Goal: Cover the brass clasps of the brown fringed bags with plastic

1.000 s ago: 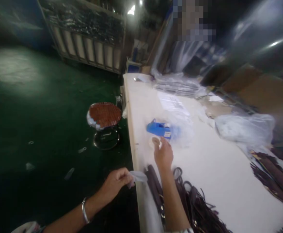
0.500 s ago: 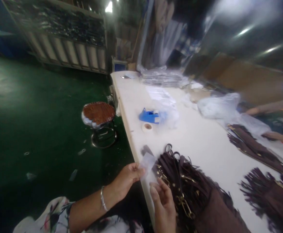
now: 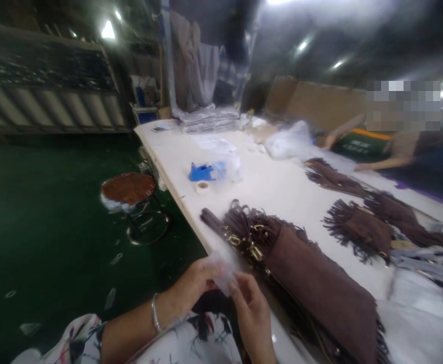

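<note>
Both my hands meet low at the table's near edge, pinching a small clear plastic piece (image 3: 224, 273). My left hand (image 3: 198, 283), with a metal bangle on its wrist, grips the piece from the left. My right hand (image 3: 250, 308) holds it from the right with closed fingers. Just beyond them lies a brown fringed bag (image 3: 316, 283) with gold metal clips (image 3: 246, 242) on the white table (image 3: 282, 192).
A blue tape dispenser (image 3: 202, 172) and a tape roll (image 3: 202, 187) sit farther up the table, beside clear plastic bags (image 3: 288, 141). More brown fringed pieces (image 3: 358, 227) lie to the right. A round stool (image 3: 128, 189) stands on the green floor. Another person sits at the far right.
My right hand drew back from the tape roll to join the left on the plastic piece. Both hands dropped toward my lap, and the view swung right, showing more of the bags.
</note>
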`<state>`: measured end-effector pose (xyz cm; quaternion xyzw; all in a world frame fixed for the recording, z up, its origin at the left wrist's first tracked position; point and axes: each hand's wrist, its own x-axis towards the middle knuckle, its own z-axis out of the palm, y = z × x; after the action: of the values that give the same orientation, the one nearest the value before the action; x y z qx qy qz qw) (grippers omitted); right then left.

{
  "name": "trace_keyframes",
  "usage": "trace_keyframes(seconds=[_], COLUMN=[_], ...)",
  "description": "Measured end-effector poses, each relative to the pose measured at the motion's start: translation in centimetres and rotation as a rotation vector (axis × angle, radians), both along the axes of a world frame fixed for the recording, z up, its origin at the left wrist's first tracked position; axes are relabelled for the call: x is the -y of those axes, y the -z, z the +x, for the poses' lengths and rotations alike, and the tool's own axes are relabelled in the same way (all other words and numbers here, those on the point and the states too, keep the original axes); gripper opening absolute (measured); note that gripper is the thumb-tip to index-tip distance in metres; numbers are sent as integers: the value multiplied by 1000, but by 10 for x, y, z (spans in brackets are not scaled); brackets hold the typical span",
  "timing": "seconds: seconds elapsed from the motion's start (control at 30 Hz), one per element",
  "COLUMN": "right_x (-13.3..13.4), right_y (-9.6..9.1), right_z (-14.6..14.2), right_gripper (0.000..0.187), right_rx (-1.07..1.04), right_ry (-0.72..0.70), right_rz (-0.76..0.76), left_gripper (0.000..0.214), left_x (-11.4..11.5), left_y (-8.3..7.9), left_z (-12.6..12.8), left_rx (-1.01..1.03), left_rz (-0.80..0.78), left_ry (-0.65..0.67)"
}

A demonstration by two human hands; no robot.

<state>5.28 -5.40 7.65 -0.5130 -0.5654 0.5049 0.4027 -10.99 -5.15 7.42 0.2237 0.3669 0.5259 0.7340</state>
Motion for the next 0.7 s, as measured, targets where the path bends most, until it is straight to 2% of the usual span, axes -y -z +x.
trace_keyframes(seconds=[0.1, 0.2, 0.27, 0.37, 0.47, 0.57, 0.7], right_x=[4, 9, 14, 26, 35, 37, 35], right_y=[-7, 1, 14, 36, 52, 58, 54], right_z=[16, 23, 21, 11, 1, -3, -1], right_gripper=[27, 35, 44, 58, 65, 66, 65], right_rx=[116, 118, 39, -187, -356, -360, -293], right_ry=[-89, -8, 94, 229, 318, 402, 455], right_rz=[39, 9, -40, -132, -230, -278, -291], left_gripper=[30, 29, 30, 33, 35, 36, 36], left_x=[-4, -7, -7, -2, 4, 9, 13], left_y=[7, 18, 24, 29, 31, 29, 24], left_z=[-8, -11, -8, 2, 15, 26, 35], left_rx=[-151, -287, -328, -278, -222, -237, -267], left_rz=[72, 89, 56, 2, -39, -57, -70], left_ry=[155, 223, 161, 59, 47, 23, -7])
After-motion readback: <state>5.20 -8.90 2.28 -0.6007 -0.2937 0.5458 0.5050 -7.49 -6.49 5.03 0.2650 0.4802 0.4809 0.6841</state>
